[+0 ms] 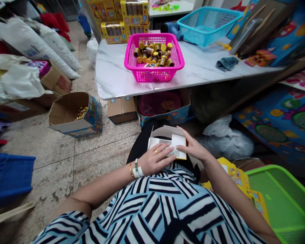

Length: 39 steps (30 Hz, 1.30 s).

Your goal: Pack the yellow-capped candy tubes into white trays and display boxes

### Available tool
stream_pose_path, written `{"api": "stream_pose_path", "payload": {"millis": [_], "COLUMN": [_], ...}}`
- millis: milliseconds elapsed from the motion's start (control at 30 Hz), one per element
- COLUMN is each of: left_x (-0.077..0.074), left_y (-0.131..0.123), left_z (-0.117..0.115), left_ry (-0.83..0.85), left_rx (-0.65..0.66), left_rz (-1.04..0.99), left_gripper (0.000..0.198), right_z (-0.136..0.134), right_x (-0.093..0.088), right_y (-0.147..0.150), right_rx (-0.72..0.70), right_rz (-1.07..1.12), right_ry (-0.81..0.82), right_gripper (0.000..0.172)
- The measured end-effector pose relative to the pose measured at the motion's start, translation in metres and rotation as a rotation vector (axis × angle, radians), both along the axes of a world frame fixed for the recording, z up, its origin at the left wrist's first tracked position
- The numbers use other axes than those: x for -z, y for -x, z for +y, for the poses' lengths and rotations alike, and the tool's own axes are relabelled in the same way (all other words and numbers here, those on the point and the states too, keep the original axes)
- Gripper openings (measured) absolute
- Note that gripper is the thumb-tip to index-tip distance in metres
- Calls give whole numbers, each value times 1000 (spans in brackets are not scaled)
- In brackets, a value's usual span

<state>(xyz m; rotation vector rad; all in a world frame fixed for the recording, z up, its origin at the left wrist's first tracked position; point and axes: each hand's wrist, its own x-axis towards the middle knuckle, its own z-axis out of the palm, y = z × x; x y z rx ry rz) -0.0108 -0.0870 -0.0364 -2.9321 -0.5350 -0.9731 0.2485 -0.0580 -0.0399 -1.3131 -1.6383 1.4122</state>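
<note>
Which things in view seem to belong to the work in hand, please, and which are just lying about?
Likely part of the work:
open carton, touched by the left hand and right hand
yellow cartons at lower right
pink basket of yellow-capped tubes
stacked yellow boxes

Probably just lying about:
blue cloth on the table
light-blue basket
dark-blue crate
white sacks

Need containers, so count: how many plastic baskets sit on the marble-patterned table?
2: pink basket near the front, light blue basket at the back; others could be hidden.
</note>
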Motion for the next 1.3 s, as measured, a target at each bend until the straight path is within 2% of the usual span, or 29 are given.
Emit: {"api": "stream_pose_path", "payload": {"millis": [33, 67, 100, 167, 200, 233, 300, 367, 467, 600, 767, 900, 967, 1033, 1233, 1300], "left_x": [-4, -7, -11, -15, -15, -14, -12, -9, -6, -3, -3, -6, -7, -6, 0, 1], "left_y": [5, 10, 15, 20, 21, 20, 18, 15, 10, 0, -16, -21, -18, -10, 21, 24], "left_z": [-3, -5, -5, -1, 4, 10, 24, 36, 48, 58, 58, 47, 45, 47, 50, 48], "left_ry": [-26, -26, 17, 269, 466, 682, 1069, 1284, 1292, 1185, 960, 745, 818, 978, 1397, 1416], "left_rx": [3, -45, -150, -440, -553, -611, -568, -451, -422, -577, -789, -820, -750, -625, -227, -220], "left_rz": [-103, -218, -342, -566, -629, -650, -612, -532, -410, -269, -135, -6, -37, -107, -261, -273], "left_gripper": [36, 39, 42, 48, 50, 51, 51, 53, 61, 58, 61, 67, 64, 64, 103, 102], "right_z": [-1, -2, -3, -5, -6, -7, -7, -6, -7, -10, -14, -16, -16, -16, -18, -18], "right_x": [0, 1, 4, 10, 13, 16, 18, 18, 14, 12, 11, 11, 13, 15, 21, 22], "right_y": [-2, -3, -4, -3, -2, 0, 4, 9, 14, 15, 9, 8, 11, 15, 17, 15], "right_rx": [-23, -29, -23, 17, 43, 66, 94, 105, 94, 44, -35, -11, 50, 97, 114, 109], "right_rz": [60, 105, 139, 201, 230, 253, 271, 250, 167, 59, -58, -38, -22, -7, -5, -21], "right_ry": [19, 44, 72, 120, 138, 149, 158, 153, 110, -25, -182, -173, -147, -120, -153, -151], "right_gripper": [82, 73, 66, 61, 63, 66, 70, 69, 64, 59, 57, 52, 54, 55, 48, 48]}}
